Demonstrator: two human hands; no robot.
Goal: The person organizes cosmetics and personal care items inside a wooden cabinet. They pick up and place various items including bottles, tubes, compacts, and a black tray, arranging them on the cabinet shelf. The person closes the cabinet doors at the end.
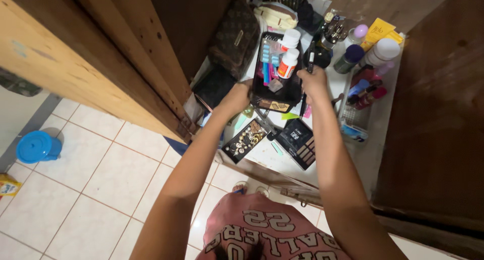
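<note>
A home dressing corner: a cluttered white table (pixel 375 139) of cosmetic bottles (pixel 381 50), a dark eyeshadow palette (pixel 301 143), wooden wardrobe door (pixel 116 53), white floor tiles (pixel 101 189).

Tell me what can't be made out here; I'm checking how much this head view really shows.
- Left hand fingers: curled behind the black tray edge, grip hidden.
- Right hand: seen from the back, so its hold on the tray rim is unclear.
- Tray contents under the white bottles: piled together, too small to identify.
- Brown bag: partly in cupboard shadow.
- Blue container on the floor: contents covered by its lid.
</note>
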